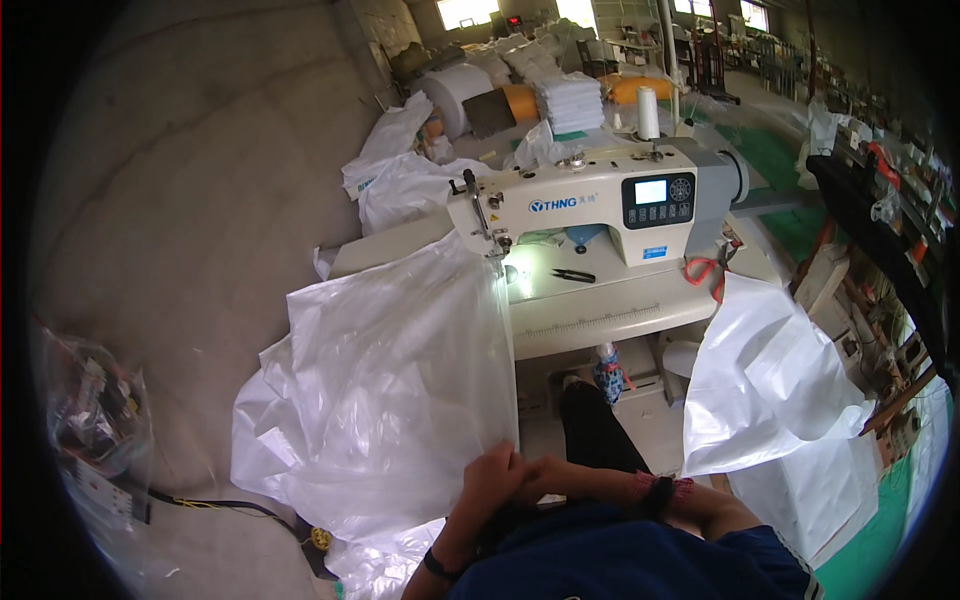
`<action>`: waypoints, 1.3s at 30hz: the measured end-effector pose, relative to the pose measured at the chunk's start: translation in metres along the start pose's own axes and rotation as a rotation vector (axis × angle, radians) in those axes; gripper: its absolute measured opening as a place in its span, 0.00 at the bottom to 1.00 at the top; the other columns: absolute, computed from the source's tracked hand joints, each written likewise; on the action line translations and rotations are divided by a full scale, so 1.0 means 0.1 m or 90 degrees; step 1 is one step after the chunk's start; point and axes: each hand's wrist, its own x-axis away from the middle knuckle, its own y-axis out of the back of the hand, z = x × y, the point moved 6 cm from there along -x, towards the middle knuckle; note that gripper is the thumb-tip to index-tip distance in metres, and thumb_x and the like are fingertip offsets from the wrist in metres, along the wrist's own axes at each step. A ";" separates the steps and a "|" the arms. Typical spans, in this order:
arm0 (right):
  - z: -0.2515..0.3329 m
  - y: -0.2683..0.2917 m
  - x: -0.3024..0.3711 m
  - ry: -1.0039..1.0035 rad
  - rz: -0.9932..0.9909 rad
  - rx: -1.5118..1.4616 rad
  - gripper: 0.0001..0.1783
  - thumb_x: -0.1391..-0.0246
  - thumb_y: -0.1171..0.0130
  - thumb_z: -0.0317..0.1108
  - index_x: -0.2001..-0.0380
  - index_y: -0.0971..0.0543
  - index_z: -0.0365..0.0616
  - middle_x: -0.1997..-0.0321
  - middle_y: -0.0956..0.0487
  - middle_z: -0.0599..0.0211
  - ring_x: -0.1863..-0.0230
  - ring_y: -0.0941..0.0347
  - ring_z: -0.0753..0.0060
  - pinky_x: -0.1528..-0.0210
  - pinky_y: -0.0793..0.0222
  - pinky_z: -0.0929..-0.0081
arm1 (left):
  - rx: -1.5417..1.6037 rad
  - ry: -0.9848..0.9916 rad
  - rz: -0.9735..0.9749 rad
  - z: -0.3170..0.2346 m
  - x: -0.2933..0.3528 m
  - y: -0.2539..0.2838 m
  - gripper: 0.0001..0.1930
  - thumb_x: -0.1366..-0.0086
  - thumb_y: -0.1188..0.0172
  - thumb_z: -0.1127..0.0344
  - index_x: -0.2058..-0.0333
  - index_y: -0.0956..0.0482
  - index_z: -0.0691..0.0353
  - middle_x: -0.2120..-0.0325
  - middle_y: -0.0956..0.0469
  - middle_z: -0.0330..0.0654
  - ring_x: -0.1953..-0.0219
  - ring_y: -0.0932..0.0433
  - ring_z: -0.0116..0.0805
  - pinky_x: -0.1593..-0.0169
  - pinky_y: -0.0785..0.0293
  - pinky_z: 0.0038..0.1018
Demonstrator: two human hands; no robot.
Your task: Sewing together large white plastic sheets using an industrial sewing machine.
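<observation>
A large white plastic sheet [400,350] hangs off the left front of a sewing machine [570,205], its far end lying under the lit needle area. My left hand [490,474] is closed on the sheet's near right corner. Right beside it, my right hand [541,480] is curled against the left one at that same edge; its fingertips are partly hidden, and it seems to pinch the sheet too. From my hands, the sheet's right edge runs nearly straight up to the needle. Black thread snips [574,275] lie on the machine bed, right of the needle.
Red-handled scissors [708,272] rest at the table's right end. More white sheets [765,370] drape down on the right. A white thread cone [648,113] stands behind the machine. My foot [577,383] is below the table. A clear bag of odds and ends [95,410] sits at left.
</observation>
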 end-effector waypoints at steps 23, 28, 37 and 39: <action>1.34 0.98 -1.00 -0.029 -0.618 0.994 0.23 0.53 0.46 0.28 0.54 0.32 0.23 0.76 0.20 0.54 0.74 0.19 0.61 0.75 0.24 0.68 | -0.212 -0.288 -0.033 -0.23 0.31 -0.09 0.07 0.39 0.47 0.64 0.73 0.28 0.59 0.76 0.27 0.42 0.76 0.23 0.40 0.76 0.26 0.35; 1.34 0.86 -0.97 -0.027 -0.583 0.979 0.36 0.55 0.46 0.27 0.44 0.41 0.16 0.77 0.20 0.56 0.75 0.19 0.62 0.76 0.25 0.70 | -0.218 -0.277 -0.054 -0.24 0.21 0.06 0.06 0.39 0.47 0.66 0.74 0.26 0.58 0.74 0.27 0.40 0.71 0.23 0.38 0.75 0.25 0.34; 1.26 1.06 -1.06 -0.002 -0.623 0.782 0.35 0.53 0.50 0.26 0.42 0.44 0.19 0.74 0.20 0.50 0.72 0.20 0.53 0.70 0.24 0.62 | -0.078 -0.140 -0.179 0.03 -0.07 0.02 0.08 0.40 0.45 0.64 0.75 0.26 0.60 0.79 0.25 0.43 0.78 0.23 0.45 0.76 0.27 0.40; 1.29 1.06 -1.06 -0.005 -0.610 0.730 0.36 0.52 0.50 0.26 0.41 0.47 0.19 0.74 0.20 0.48 0.72 0.21 0.49 0.69 0.25 0.60 | -0.075 -0.153 -0.191 0.03 -0.11 0.04 0.08 0.40 0.45 0.63 0.75 0.26 0.60 0.79 0.24 0.44 0.80 0.24 0.47 0.75 0.27 0.41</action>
